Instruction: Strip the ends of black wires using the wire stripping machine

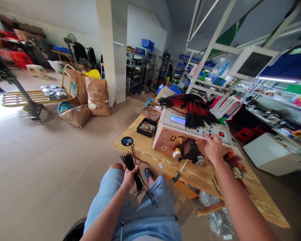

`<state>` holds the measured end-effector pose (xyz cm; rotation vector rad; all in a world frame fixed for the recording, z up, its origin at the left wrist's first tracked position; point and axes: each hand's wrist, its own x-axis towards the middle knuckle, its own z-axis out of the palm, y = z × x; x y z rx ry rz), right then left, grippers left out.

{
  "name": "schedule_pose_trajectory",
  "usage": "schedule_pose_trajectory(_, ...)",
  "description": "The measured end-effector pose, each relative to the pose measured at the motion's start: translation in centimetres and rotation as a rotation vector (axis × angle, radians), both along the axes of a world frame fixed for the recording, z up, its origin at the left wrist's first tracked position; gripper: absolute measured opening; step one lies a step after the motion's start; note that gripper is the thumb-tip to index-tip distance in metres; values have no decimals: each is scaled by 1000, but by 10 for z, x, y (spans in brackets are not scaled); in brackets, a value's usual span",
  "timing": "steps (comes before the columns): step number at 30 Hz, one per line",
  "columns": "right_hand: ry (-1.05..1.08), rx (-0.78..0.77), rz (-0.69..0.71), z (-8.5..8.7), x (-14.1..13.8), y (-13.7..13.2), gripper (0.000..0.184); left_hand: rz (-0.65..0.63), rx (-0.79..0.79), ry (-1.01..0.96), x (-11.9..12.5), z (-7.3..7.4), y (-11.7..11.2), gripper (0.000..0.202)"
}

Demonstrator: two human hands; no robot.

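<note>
My left hand point(130, 175) is closed around a bundle of thin black wires point(128, 161) above my lap. Several of the wires hang loose below the hand. My right hand point(213, 147) is at the sloping control panel of a boxy wire-processing machine point(163, 134), one finger on or just over the small buttons. Nothing is held in that hand, and its fingers are partly apart. On top of the machine lies a big pile of black and red wires point(190, 108), beside a lit blue display point(178, 119). White-and-brass rollers point(177, 154) project from the machine's front.
The machine stands on a wooden table point(256, 197). A black box of wire scraps point(146, 127) and a round dark sticker point(127, 141) are at its left. A few loose black wires point(216, 185) lie at the right. Brown sacks point(97, 97) and a flat trolley point(22, 98) stand farther left.
</note>
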<state>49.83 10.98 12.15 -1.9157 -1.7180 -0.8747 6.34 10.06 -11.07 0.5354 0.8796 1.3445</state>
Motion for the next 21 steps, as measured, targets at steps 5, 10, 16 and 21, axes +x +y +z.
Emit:
schedule_pose_trajectory(5,24,26,-16,-5,-2,1,47,22,14,-44,-3,2,-5,42)
schedule_pose_trajectory(10,55,14,23,-7,5,3,48,49,35,-26,-7,5,-9,42)
schedule_pose_trajectory(16,78,45,82,-8,11,5,48,67,29,-65,-9,11,-10,46)
schedule_pose_trajectory(21,109,88,64,-10,15,6,51,72,26,-109,-17,11,-14,42)
